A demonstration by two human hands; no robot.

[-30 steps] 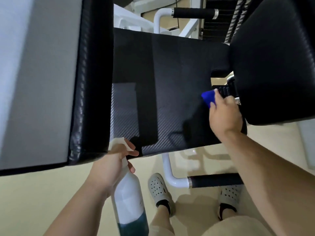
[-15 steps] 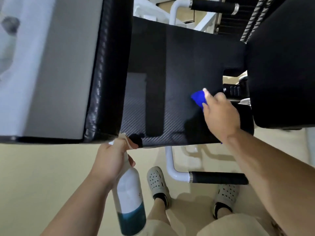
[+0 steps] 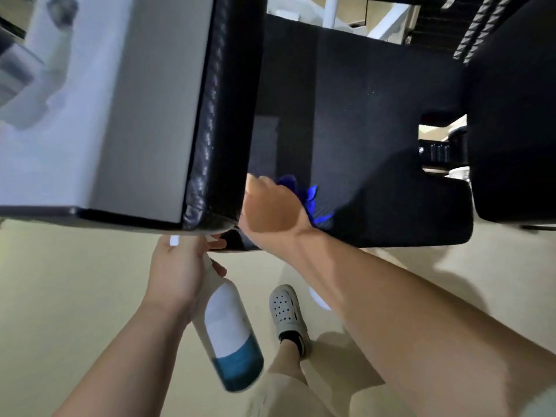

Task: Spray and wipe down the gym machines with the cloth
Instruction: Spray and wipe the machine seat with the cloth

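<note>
Head view: left hand, fingers curled round the neck of the spray bottle, whose body hangs below them. Right hand presses the blue cloth onto the black seat pad. The cloth protrudes just right of the fingers, whose curl is blurred and cannot be told.

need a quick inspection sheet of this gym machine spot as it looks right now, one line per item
surface: black seat pad, textured; the wiping is at its near left corner.
job's things: blue cloth bunched on the seat pad; spray bottle, white, with blue liquid in its lower part, held off the pad.
clutter: nothing seen.
hands: left hand grips the spray bottle's neck; right hand holds the blue cloth against the seat pad.
cables: nothing seen.
surroundings: black side pad on the left, another black pad on the right, beige floor, white perforated shoe.
</note>
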